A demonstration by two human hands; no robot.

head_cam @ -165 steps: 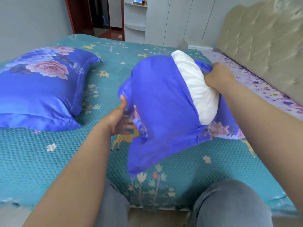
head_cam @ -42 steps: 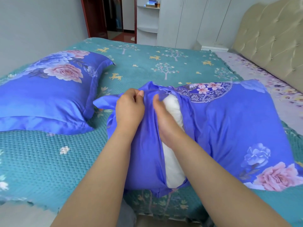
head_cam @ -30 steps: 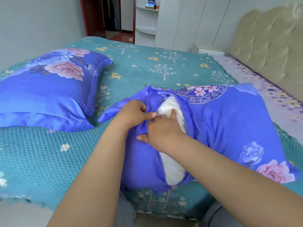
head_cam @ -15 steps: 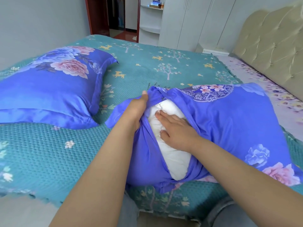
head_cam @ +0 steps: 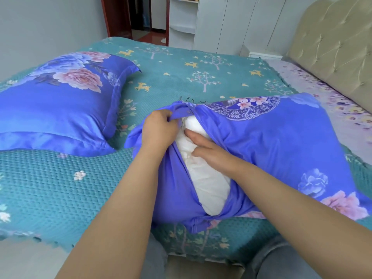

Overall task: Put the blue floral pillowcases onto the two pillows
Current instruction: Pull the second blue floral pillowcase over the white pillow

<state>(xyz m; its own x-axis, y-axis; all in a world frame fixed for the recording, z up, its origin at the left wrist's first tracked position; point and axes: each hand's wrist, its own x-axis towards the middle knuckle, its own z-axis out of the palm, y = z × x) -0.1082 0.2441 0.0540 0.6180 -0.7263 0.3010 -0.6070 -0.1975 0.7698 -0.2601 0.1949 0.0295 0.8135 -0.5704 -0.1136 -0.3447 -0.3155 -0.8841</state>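
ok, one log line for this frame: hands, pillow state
left hand: grips pillowcase opening edge | right hand: flat, pressing white pillow | pillow: partly exposed | second pillow: cased, on bed

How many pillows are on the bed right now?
2. One fully covered pillow lies at the left; the second pillow, white and partly showing through its pillowcase opening, lies near the front edge. None seem hidden.

I count two blue floral pillowcases [head_cam: 281, 150], one at frame left, one at centre right; one white pillow [head_cam: 207, 178] showing; two hands; one bed [head_cam: 181, 77].
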